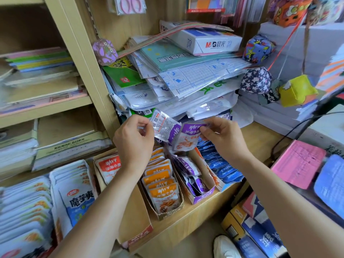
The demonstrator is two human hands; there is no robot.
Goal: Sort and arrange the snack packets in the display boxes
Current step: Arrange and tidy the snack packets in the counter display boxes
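Note:
My left hand (135,140) pinches a purple snack packet (164,128) turned back side up, showing its silver label. My right hand (223,135) pinches a second purple packet (188,137), front side towards me. Both packets hang above the purple display box (202,197), which holds several purple packets (189,167) lying loosely. To its left stands the orange display box (167,214) with a neat row of orange packets (162,183). To the right a box of blue packets (221,165) stands full. At the far left, the red display box (135,237) holds one red packet (109,168).
White-and-blue snack packets (74,190) fill boxes at the lower left. A tall stack of plastic-wrapped stationery (186,81) rises just behind my hands. Pink paper (297,162) and blue cartons (260,229) lie at the right. A wooden shelf post (81,53) stands at the left.

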